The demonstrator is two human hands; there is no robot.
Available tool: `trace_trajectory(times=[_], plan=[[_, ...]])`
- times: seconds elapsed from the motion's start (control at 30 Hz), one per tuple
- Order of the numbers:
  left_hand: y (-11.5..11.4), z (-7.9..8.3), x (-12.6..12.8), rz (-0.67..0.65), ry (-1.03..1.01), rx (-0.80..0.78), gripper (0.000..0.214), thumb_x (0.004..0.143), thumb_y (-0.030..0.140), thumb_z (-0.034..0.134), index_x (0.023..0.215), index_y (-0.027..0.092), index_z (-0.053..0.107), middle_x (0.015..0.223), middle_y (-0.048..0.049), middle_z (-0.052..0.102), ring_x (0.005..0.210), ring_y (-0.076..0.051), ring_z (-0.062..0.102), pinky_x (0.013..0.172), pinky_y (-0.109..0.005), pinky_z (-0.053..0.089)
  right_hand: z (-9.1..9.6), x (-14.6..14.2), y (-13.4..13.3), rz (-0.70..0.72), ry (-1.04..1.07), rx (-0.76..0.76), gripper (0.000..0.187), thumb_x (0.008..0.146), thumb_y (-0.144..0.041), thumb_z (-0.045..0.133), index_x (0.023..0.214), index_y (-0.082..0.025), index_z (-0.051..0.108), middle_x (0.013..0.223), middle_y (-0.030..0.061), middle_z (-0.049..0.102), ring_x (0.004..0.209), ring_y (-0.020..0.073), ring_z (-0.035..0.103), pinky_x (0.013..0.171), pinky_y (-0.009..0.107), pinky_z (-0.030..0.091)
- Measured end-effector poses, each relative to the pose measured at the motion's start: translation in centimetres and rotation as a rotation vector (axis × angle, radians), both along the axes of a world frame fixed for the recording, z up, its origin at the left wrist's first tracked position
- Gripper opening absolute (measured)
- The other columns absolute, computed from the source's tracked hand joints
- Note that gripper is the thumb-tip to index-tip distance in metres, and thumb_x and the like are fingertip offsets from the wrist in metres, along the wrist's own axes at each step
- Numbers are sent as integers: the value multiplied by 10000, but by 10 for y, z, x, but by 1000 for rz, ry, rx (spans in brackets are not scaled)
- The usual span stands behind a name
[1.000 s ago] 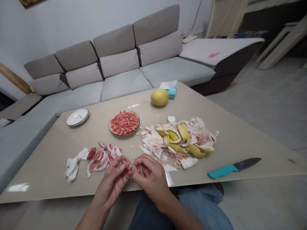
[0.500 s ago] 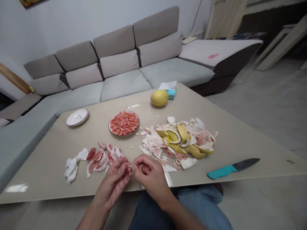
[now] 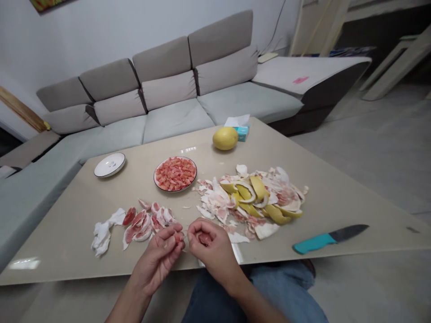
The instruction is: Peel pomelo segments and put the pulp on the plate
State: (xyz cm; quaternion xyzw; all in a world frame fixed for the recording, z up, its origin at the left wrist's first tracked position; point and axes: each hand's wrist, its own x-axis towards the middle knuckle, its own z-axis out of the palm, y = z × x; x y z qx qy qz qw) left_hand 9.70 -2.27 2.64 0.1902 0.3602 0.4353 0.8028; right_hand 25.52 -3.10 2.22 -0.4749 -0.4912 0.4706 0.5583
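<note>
Within two hands (image 3: pixel 158 259) (image 3: pixel 213 247), two pomelo pieces (image 3: pixel 178 237) (image 3: pixel 204 239)

Pomelo pulp (image 3: pixel 175 174) coral pink; peel (image 3: pixel 257 197) yellow, white inside; knife handle (image 3: pixel 314 243) teal.

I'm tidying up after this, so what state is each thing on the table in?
Left hand: pinching a bit of pink pomelo flesh.
Right hand: curled around a pink piece.
Whole pomelo: unpeeled.
Round plate: heaped with pink flesh.
Peel pile: torn yellow rind and white pith.
Kitchen knife: lying flat.
</note>
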Motion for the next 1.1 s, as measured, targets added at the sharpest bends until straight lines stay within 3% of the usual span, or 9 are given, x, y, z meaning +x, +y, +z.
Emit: trace_trajectory(times=[0.1, 0.23, 0.37, 0.43, 0.67, 0.87, 1.1], plan=[[-1, 0, 1, 30, 49, 44, 352, 642, 90, 861, 969, 126, 738, 861, -60, 763, 740, -100, 729, 739, -152, 590, -2, 3, 0, 52, 15, 12, 109, 779, -224, 579, 791, -167, 671, 755, 9, 610, 527, 90, 465, 482, 204, 369], [-1, 4, 1, 64, 176, 156, 282, 682, 122, 841, 943, 135, 737, 842, -33, 733, 745, -84, 698, 758, -156, 573, -2, 6, 0, 64, 61, 106, 339, 807, -140, 511, 1073, -236, 697, 1019, 45, 658, 774, 135, 594, 617, 216, 455], [0, 7, 1, 80, 295, 220, 321, 663, 188, 858, 959, 149, 741, 774, -19, 707, 686, -85, 672, 696, -159, 558, -2, 6, -1, 51, -10, 184, 330, 827, -163, 581, 1126, -254, 690, 1001, 34, 643, 536, 73, 461, 474, 198, 374], [0, 8, 1, 97, 332, 246, 340, 642, 216, 871, 953, 160, 745, 782, -19, 709, 680, -91, 664, 676, -167, 553, -4, 4, -2, 76, -116, 244, 300, 831, -185, 635, 1115, -255, 704, 951, 28, 650, 492, 67, 402, 436, 200, 334], [-2, 8, 5, 120, 411, 307, 316, 632, 235, 868, 924, 184, 756, 777, -24, 735, 716, -118, 679, 684, -185, 539, -11, 1, -2, 1, -317, 404, 182, 856, -122, 601, 945, -204, 737, 823, 40, 697, 594, 114, 570, 530, 212, 429], [-2, 2, 4, 110, 480, 324, 323, 657, 271, 852, 952, 176, 760, 790, -40, 738, 710, -128, 669, 667, -198, 533, -11, 0, -4, -67, -482, 479, 161, 820, -75, 581, 847, -179, 700, 743, 33, 672, 596, 128, 584, 548, 227, 419], [1, 2, -3, 41, 428, 314, 309, 650, 234, 864, 940, 187, 769, 848, -60, 772, 758, -122, 684, 720, -184, 528, -8, -3, -7, -98, -413, 476, 160, 817, -75, 562, 824, -189, 674, 745, 30, 679, 565, 117, 571, 536, 216, 428]])
